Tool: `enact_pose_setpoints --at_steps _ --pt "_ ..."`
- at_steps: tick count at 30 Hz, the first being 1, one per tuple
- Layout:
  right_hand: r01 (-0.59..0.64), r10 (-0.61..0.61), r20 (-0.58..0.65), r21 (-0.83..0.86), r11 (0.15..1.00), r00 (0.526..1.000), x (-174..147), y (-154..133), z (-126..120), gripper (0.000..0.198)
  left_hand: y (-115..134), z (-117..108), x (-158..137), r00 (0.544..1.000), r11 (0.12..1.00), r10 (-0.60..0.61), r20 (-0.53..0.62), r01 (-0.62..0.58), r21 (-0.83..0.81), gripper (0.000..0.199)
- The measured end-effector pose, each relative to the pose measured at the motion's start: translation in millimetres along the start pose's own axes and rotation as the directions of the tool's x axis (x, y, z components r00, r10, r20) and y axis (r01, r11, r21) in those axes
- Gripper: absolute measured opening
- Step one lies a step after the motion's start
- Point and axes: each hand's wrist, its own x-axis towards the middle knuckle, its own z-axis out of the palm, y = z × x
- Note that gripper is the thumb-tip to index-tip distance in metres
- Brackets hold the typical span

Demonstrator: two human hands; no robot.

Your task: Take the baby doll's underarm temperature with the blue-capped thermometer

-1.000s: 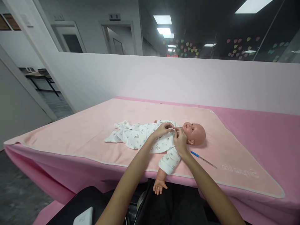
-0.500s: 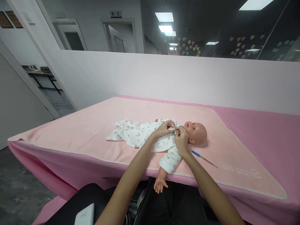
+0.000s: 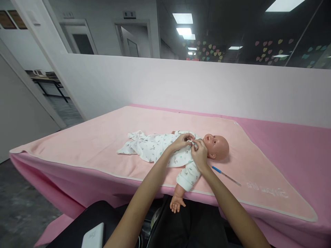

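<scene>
White light panels (image 3: 182,18) glare up top; shadows (image 3: 227,160) below are soft

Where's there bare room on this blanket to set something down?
The blanket looks bare left of the trousers and between the doll and the wall. It's crowded over the shirt, where the left hand and right hand sit close together; a blue-tipped stick lies by the doll's head.

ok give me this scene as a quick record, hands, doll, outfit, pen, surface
left hand: fingers at the outfit's upper front
right hand: fingers close to the left's, near the neckline; exact grip too small to tell
doll: face up, near forearm over the table edge
outfit: white, small prints
pen: blue at one end, apart from both hands
surface: light pink blanket over darker pink cloth
</scene>
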Motion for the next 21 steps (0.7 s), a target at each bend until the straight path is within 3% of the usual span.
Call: enact_pose_setpoints --at_steps 3,5,8,10,14,17,21 --pt "0.016 -0.014 0.039 -0.041 0.999 0.999 0 2 1 0.022 2 1 1 0.999 0.997 -0.018 -0.032 0.015 -0.074 0.020" --pt "-0.001 0.005 0.064 -0.056 0.998 0.998 1 4 1 0.019 6 3 -3 0.992 0.998 -0.011 -0.125 0.004 -0.060 0.017" --pt "-0.043 0.045 0.069 -0.040 0.998 0.997 3 6 1 0.017 11 5 -20 0.957 0.993 0.046 -0.285 -0.013 0.115 0.018" --pt "-0.058 0.059 0.041 -0.032 0.998 0.997 2 5 0 0.018 12 6 -39 0.943 0.955 0.137 -0.303 -0.044 0.295 0.024" --pt "0.031 -0.027 0.034 -0.150 0.988 0.999 -2 -5 -2 0.023 6 -1 -80 0.927 0.684 0.305 -0.217 -0.055 0.727 0.042" --pt "0.186 -0.155 0.138 -0.252 0.950 0.978 -3 -15 -1 0.020 1 -15 -97 0.899 0.533 0.379 -0.217 -0.021 0.846 0.036" --pt "0.334 -0.273 0.241 -0.266 0.904 0.931 8 -22 4 0.013 -6 -37 -102 0.861 0.404 0.480 -0.171 -0.044 0.914 0.019"
